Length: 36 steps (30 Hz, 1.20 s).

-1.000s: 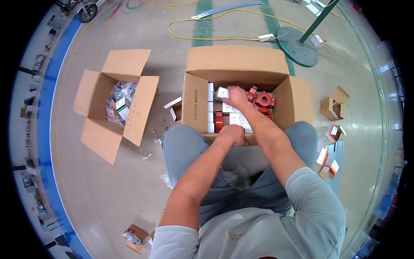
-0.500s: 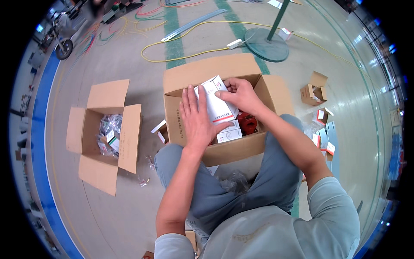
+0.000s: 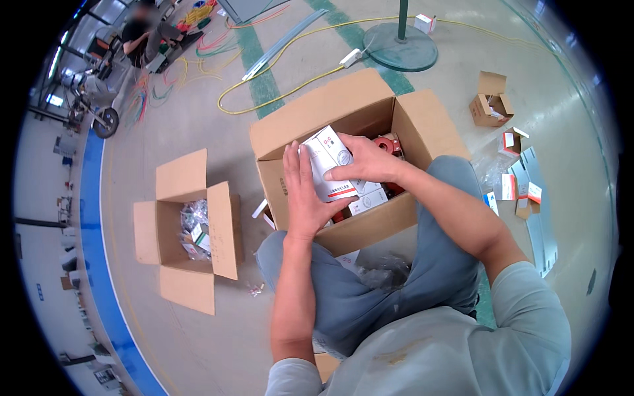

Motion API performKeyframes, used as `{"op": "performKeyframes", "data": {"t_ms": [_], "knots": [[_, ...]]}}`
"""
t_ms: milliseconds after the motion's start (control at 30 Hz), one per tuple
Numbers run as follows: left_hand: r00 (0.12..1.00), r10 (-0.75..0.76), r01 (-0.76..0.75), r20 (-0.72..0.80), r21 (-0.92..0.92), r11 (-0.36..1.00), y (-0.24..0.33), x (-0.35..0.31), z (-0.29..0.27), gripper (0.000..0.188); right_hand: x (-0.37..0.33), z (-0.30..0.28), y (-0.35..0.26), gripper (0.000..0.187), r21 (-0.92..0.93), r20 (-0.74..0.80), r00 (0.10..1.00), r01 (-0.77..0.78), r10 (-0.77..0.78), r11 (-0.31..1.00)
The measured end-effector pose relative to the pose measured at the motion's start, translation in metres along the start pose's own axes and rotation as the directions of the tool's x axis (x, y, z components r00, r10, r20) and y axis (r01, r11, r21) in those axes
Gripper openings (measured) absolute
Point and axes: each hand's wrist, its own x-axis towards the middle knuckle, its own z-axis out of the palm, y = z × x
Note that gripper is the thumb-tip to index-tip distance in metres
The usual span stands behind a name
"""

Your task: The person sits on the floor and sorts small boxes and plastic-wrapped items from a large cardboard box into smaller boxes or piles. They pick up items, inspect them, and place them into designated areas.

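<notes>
A white carton (image 3: 319, 162) with a red stripe lies tilted over the open top of a large cardboard box (image 3: 370, 229) in front of my knees. My left hand (image 3: 302, 198) spans its left side, with the fingers along the edge and the thumb by the near end. My right hand (image 3: 367, 160) grips it from the right, thumb on top and fingers partly hidden. Beneath it, another white carton (image 3: 368, 200) sits inside the box. A red ring-shaped part (image 3: 388, 144) shows beyond my right hand, inside the box.
To the left stands an open cardboard box (image 3: 168, 232) with plastic bags and small cartons. Small opened boxes (image 3: 492, 111) and blue-grey strips (image 3: 543, 228) lie at right. Ahead are a yellow cable (image 3: 304, 86), a round post base (image 3: 401, 49) and a seated person (image 3: 140, 41).
My view has turned, bringing the seated person at the far left into sight. My right hand has shifted down the white carton's right side; my left hand stays on it.
</notes>
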Motion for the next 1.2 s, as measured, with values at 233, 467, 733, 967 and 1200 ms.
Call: {"op": "performKeyframes", "data": {"t_ms": [233, 467, 733, 967, 1200], "knots": [[0.801, -0.596, 0.443, 0.057, -0.726, 0.526, 0.009, 0.006, 0.028, 0.132, -0.008, 0.031, 0.003, 0.065, -0.208, -0.341, 0.922, 0.115, -0.182, 0.971], [0.815, -0.576, 0.332, -0.065, -0.762, 0.556, -0.014, 0.008, 0.016, 0.111, -0.006, 0.032, 0.004, 0.069, 0.03, -0.055, 0.993, 0.106, -0.105, 0.994], [0.961, -0.261, 0.26, -0.09, -0.021, 0.965, 0.006, 0.013, 0.012, 0.125, 0.022, -0.001, 0.001, 0.063, 0.114, 0.05, 0.996, -0.078, 0.073, 0.99], [0.986, -0.163, 0.16, 0.028, 0.092, 0.983, 0.007, 0.015, 0.025, 0.122, 0.011, -0.01, 0.002, 0.094, -0.403, -0.004, 0.999, -0.031, 0.032, 0.915], [0.995, -0.096, 0.097, -0.013, 0.077, 0.992, 0.009, 0.018, 0.018, 0.125, 0.01, -0.018, -0.002, 0.08, -0.267, 0.015, 0.999, 0.036, -0.033, 0.963]]}}
